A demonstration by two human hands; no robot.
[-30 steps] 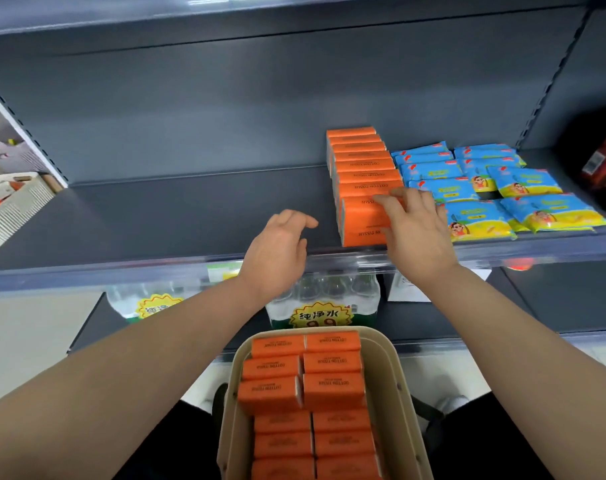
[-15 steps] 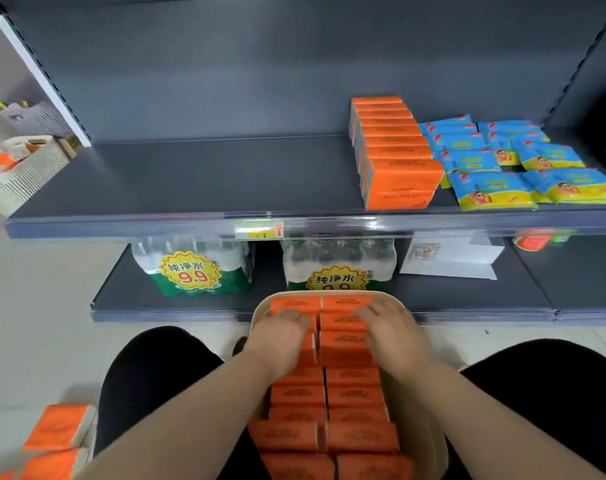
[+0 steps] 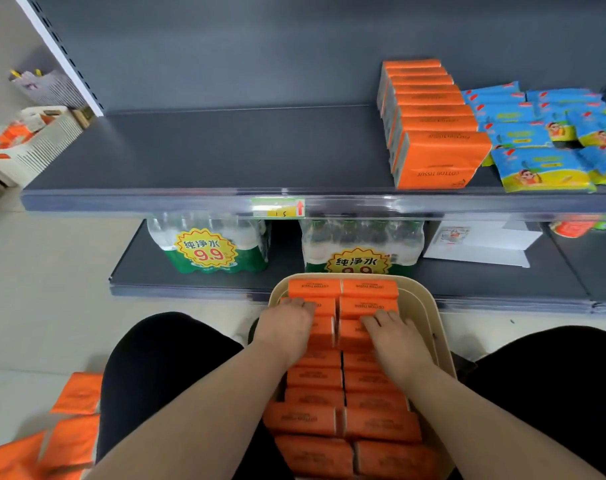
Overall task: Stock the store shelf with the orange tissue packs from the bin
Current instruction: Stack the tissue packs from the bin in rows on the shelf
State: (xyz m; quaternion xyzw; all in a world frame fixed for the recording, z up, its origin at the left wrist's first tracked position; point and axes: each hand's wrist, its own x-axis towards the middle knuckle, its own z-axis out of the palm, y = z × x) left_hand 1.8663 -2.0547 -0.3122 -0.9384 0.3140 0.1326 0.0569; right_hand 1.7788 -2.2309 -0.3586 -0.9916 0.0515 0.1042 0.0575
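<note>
A beige bin (image 3: 429,308) stands between my knees, filled with two columns of orange tissue packs (image 3: 369,289). My left hand (image 3: 287,329) lies on the left column, fingers curled over the far edge of a pack. On the right column, my right hand (image 3: 393,339) has its fingertips hooked over a pack the same way. On the dark grey shelf (image 3: 225,157) above, a row of orange packs (image 3: 436,133) stands on edge, running front to back at the right.
Blue and yellow packs (image 3: 540,168) lie right of the orange row. Bottled water packs (image 3: 208,249) and a white card (image 3: 481,244) sit on the lower shelf. Loose orange packs (image 3: 73,441) lie on the floor at my left. A white basket (image 3: 35,147) stands far left.
Both hands left the front pack of the shelf row and came down into the bin. Since half a second ago they have settled a little nearer on the packs.
</note>
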